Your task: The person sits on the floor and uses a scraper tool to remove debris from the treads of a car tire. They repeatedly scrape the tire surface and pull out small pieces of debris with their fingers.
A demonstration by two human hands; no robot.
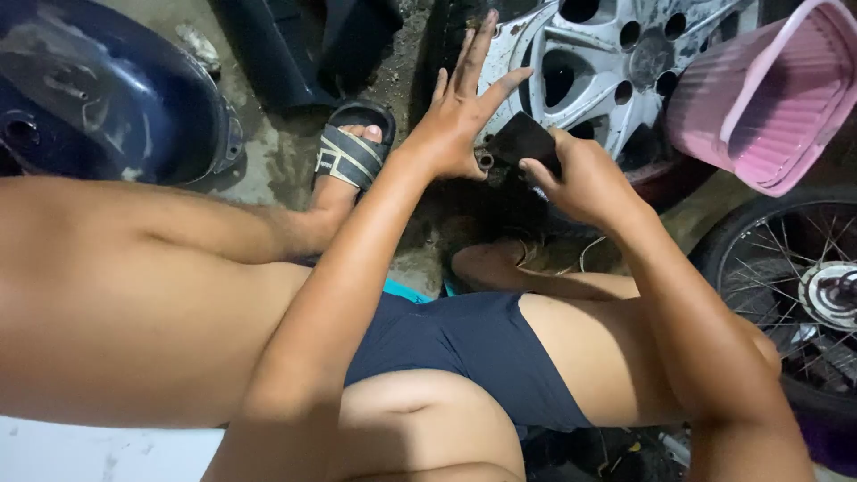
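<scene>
My left hand (460, 112) is raised with fingers spread, its palm and thumb pressed against a small dark metal part (522, 143). My right hand (576, 178) grips that same dark part from the right, fingers curled around it. A small round metal fitting (486, 161) shows at the part's left end, by my left thumb. Both hands are grimy. They hover in front of a silver alloy wheel (607, 62) that leans just behind them.
A pink plastic basket (768, 107) sits at the upper right. A spoked wheel with a tyre (794, 286) stands at the right. A dark blue scooter body panel (107, 89) lies at the upper left. My sandalled foot (353, 152) rests on the dirty concrete floor (277, 170).
</scene>
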